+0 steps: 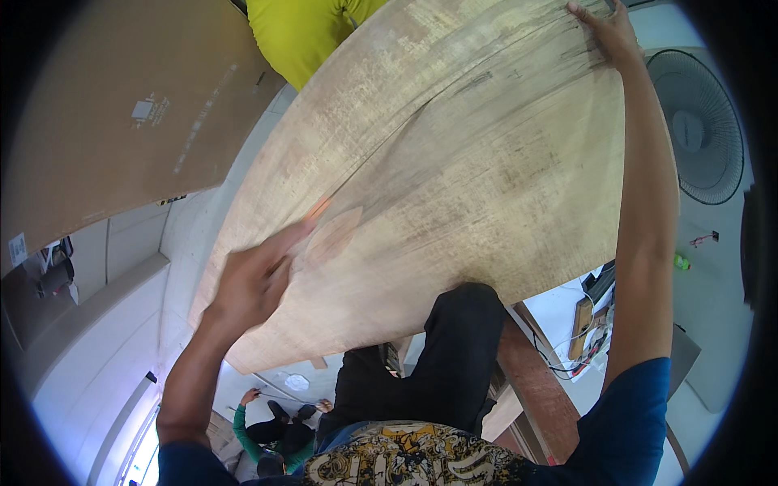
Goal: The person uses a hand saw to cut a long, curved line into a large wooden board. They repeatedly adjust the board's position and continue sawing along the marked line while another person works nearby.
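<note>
A large pale wooden panel (486, 186) with curved edges and dark streaks lies across my view, above my knee. My left hand (255, 279), smeared by motion, pinches a slim orange stick-like tool (319, 209) over its left part; the tool's exact kind is blurred. From near the tool's tip, a dark curved line runs along the panel toward the far right. A pinkish leaf-shaped patch (339, 231) lies beside the tool. My right hand (613, 34) grips the panel's far right corner, thumb stretched over the surface; its other fingers are partly cut off by the picture's edge.
A person in yellow trousers (296, 36) is beyond the panel. Another person in a green sleeve (243, 429) sits at lower left. Big brown cardboard (121, 105) stands left, a fan (694, 130) right. Cables (579, 356) and a reddish-brown plank (535, 389) lie at lower right.
</note>
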Tool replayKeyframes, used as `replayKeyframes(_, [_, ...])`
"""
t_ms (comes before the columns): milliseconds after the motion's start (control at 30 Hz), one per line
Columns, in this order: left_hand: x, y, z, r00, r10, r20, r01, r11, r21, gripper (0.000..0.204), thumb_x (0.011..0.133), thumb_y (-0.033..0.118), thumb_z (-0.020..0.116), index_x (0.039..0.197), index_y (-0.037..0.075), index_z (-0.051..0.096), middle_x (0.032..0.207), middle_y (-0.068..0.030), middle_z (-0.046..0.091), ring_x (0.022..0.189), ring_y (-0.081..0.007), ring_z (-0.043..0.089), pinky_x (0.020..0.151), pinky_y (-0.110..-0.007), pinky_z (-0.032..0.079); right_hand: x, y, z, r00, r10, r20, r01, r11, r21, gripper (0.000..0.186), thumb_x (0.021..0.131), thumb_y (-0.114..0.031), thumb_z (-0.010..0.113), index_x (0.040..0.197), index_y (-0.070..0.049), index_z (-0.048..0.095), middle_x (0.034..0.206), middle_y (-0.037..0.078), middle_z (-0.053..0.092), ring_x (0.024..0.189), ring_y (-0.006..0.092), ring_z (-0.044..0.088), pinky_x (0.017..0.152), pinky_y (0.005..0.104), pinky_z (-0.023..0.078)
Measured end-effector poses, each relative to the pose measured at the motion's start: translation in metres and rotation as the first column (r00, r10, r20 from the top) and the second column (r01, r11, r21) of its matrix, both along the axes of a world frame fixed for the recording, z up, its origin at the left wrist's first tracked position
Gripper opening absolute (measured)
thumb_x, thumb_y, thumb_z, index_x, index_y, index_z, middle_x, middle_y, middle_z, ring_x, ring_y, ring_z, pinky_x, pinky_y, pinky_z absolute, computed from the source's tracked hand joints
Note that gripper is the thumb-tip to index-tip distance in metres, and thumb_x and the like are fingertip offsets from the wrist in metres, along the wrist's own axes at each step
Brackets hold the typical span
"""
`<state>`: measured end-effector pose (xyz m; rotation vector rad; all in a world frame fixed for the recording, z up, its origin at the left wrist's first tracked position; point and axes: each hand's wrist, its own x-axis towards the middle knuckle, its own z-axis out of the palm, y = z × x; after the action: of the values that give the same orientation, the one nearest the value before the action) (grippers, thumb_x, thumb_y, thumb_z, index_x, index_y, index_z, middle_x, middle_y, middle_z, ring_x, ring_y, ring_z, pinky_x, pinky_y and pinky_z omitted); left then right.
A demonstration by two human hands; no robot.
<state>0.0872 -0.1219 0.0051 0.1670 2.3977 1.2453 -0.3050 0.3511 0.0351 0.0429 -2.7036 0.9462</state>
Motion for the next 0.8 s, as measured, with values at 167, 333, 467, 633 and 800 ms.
replayKeyframes(167, [-0.138, 0.100, -0.096, 0.991, -0.014, -0.130, 0.004, 0.997, -0.076, 0.065, 0.095, 0.004, 0.058, 0.154, 0.032, 0.050, 0.115, -0.0251, 0.071, 0.085, -0.0360, 0.072, 0.081, -0.043, 0.057, -0.014, -0.002, -0.001, 0.998, -0.031, 0.063, 0.018, 0.979, 0.201, 0.100, 0.079, -0.028, 0.092, 0.154, 0.002, 0.033, 0.147, 0.024, 0.053, 0.137, 0.0341, 0.051, 0.116, 0.0435, 0.042])
replayKeyframes(333, [-0.091, 0.066, -0.082, 0.978, 0.038, -0.203, 0.001, 0.982, 0.189, 0.064, 0.094, 0.000, 0.057, 0.152, 0.026, 0.053, 0.130, -0.0219, 0.069, 0.101, -0.0358, 0.073, 0.088, -0.039, 0.058, -0.025, 0.022, -0.017, 0.995, -0.086, 0.055, 0.069, 0.964, 0.258, 0.107, 0.078, -0.030, 0.093, 0.159, 0.002, 0.028, 0.152, 0.025, 0.050, 0.140, 0.0345, 0.050, 0.118, 0.0426, 0.041])
replayKeyframes(467, [0.006, -0.014, 0.007, 1.000, 0.028, -0.004, -0.028, 0.999, 0.022, 0.059, 0.094, -0.007, 0.055, 0.150, 0.013, 0.056, 0.142, -0.0197, 0.064, 0.127, -0.0357, 0.066, 0.105, -0.039, 0.054, 0.000, 0.004, -0.001, 0.993, -0.091, 0.078, 0.077, 0.984, 0.159, 0.107, 0.078, -0.029, 0.092, 0.158, 0.001, 0.029, 0.150, 0.025, 0.052, 0.138, 0.0340, 0.052, 0.116, 0.0422, 0.042])
replayKeyframes(633, [0.014, -0.013, -0.033, 0.994, 0.076, -0.079, -0.071, 0.996, 0.061, 0.061, 0.094, -0.008, 0.054, 0.151, 0.013, 0.054, 0.150, -0.0168, 0.059, 0.139, -0.0302, 0.057, 0.113, -0.039, 0.048, 0.000, -0.004, 0.011, 0.992, -0.104, 0.075, 0.085, 0.972, 0.218, 0.103, 0.079, -0.024, 0.092, 0.158, 0.001, 0.030, 0.144, 0.024, 0.056, 0.132, 0.0311, 0.056, 0.111, 0.0411, 0.046])
replayKeyframes(800, [-0.137, 0.107, -0.096, 0.996, 0.002, -0.085, -0.005, 0.999, -0.034, 0.065, 0.095, 0.003, 0.058, 0.153, 0.030, 0.050, 0.126, -0.0233, 0.068, 0.096, -0.0368, 0.073, 0.087, -0.043, 0.057, -0.030, 0.032, 0.002, 0.987, -0.017, 0.159, -0.003, 0.992, 0.125, 0.120, 0.071, -0.052, 0.091, 0.158, 0.002, 0.029, 0.144, 0.028, 0.055, 0.133, 0.0353, 0.057, 0.111, 0.0462, 0.049])
